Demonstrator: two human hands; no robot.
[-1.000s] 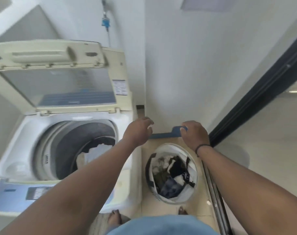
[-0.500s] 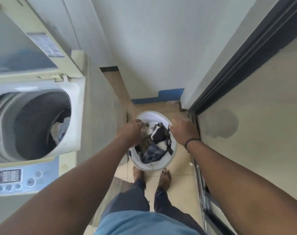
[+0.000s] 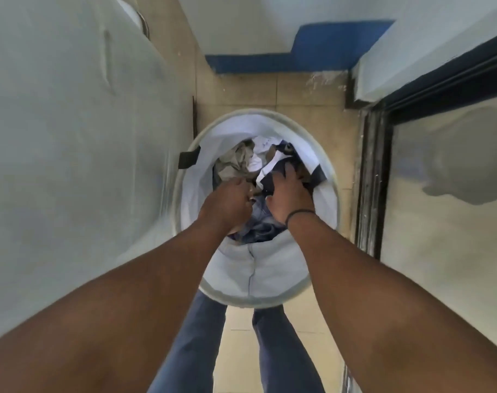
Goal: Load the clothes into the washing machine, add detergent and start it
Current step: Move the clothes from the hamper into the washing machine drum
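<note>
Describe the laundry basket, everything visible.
The laundry basket is round, white, soft-walled fabric with a stiff rim, a seam down its near wall and a dark strap at its left edge. It stands upright on the tiled floor beside the washing machine, holding mixed clothes. The left hand and right hand reach inside onto the clothes.

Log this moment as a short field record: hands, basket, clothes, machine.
left hand: inside the basket, fingers curled into the clothes
right hand: inside the basket, fingers spread, pressing on a dark garment
laundry basket: on the floor, upright, holds mixed clothes
washing machine: left of the basket, only its side shows
stage: gathering clothes, nothing lifted yet
</note>
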